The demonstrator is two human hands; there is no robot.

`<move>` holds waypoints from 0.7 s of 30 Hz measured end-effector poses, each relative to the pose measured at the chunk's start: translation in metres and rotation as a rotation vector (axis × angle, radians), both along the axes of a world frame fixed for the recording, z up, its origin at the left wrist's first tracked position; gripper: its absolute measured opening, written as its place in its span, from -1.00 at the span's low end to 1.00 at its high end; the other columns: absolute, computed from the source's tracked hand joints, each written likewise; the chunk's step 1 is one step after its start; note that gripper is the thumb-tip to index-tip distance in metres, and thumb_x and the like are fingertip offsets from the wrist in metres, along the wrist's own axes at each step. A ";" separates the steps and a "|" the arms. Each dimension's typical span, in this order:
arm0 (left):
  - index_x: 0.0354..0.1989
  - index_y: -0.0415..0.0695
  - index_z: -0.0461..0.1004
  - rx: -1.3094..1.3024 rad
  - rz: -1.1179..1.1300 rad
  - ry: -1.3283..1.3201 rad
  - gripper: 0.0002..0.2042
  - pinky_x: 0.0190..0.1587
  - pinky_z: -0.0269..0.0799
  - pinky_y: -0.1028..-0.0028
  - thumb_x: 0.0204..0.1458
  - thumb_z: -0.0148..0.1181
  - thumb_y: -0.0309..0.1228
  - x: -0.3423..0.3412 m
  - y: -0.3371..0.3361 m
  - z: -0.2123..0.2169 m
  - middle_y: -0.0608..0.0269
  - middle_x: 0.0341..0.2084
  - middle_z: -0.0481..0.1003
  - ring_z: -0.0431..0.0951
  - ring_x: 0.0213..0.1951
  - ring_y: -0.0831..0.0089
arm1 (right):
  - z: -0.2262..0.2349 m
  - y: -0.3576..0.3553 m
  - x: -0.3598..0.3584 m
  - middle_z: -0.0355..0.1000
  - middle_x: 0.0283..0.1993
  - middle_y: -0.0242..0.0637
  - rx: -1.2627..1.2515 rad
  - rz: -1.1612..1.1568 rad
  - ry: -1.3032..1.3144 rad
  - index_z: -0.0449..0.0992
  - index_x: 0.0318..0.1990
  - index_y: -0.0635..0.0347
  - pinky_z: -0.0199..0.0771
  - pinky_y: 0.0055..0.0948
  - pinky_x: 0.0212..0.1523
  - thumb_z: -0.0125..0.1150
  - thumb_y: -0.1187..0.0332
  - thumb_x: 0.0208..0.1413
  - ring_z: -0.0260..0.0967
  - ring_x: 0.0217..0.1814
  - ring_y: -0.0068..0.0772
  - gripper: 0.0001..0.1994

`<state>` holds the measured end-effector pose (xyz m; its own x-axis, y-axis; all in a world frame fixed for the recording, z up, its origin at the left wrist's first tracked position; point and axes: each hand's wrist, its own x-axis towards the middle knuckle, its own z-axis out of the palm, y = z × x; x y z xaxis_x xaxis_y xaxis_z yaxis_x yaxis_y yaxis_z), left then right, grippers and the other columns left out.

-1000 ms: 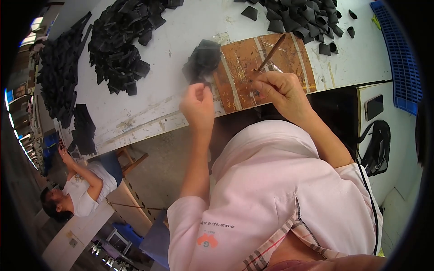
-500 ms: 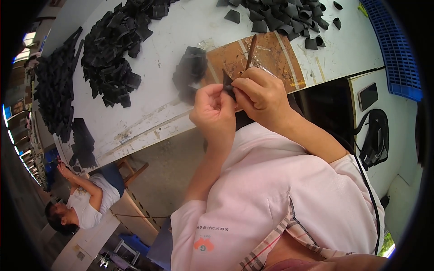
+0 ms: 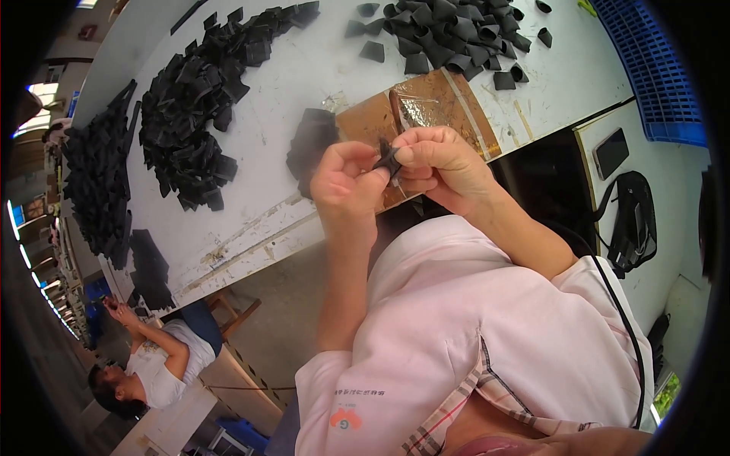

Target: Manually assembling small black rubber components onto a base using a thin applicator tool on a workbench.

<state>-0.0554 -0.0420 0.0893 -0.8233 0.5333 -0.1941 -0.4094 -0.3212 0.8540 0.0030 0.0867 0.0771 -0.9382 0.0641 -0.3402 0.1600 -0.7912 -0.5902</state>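
A small black piece of flexible sheet material (image 3: 388, 159) is pinched between my two hands above the near edge of a brown board. My left hand (image 3: 346, 186) grips its left side with thumb and fingers closed. At its upper right, the thumb and forefinger of my right hand (image 3: 445, 163) press on it. A slim brown stick (image 3: 395, 110) shows just beyond my right fingers; its lower part is hidden, so I cannot tell how it is held. Left of the brown board (image 3: 365, 118) lies a dark stack of flat black pieces (image 3: 312, 144), partly blurred.
Loose flat black pieces (image 3: 186, 114) are heaped on the white table (image 3: 274, 99), with longer ones (image 3: 99, 175) farther left. Curled black pieces (image 3: 456, 34) lie at the back. A blue crate (image 3: 658, 76), phone (image 3: 610, 153) and black bag (image 3: 633, 220) are at right. Another person (image 3: 163, 349) sits lower left.
My right fingers have shifted and opened out a little around the black piece. The brown stick has tipped and now shows lower, beside my right hand. The whole view has shifted slightly.
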 end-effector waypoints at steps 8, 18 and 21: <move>-0.45 -0.32 0.35 -0.317 0.428 0.569 -0.89 -0.62 0.18 0.76 -0.19 0.01 -0.74 0.013 0.021 0.007 0.23 -0.53 0.43 0.29 -0.65 0.76 | 0.016 0.009 -0.003 0.13 -0.62 -0.55 0.038 0.171 -0.008 0.33 -0.54 0.18 -0.06 -0.77 -0.70 0.07 0.23 0.06 -0.05 -0.65 -0.79 -0.75; -0.17 -0.33 0.28 0.599 -0.316 -0.428 -0.72 -0.80 -0.10 0.70 -0.11 -0.17 -0.65 -0.038 0.017 0.038 0.09 -0.53 0.41 0.01 -0.87 0.75 | 0.058 0.035 -0.037 0.19 -0.61 -0.55 0.448 0.131 0.152 0.35 -0.52 0.18 -0.03 -0.76 -0.66 0.06 0.23 0.07 0.00 -0.61 -0.82 -0.76; -0.17 -0.33 0.29 0.361 -0.236 -0.296 -0.75 -0.79 -0.07 0.72 -0.08 -0.12 -0.62 -0.032 0.017 0.022 0.14 -0.50 0.43 0.02 -0.87 0.75 | 0.032 0.037 -0.032 0.17 -0.61 -0.56 0.358 0.185 0.138 0.35 -0.51 0.19 -0.07 -0.77 -0.68 0.05 0.23 0.07 -0.03 -0.64 -0.81 -0.76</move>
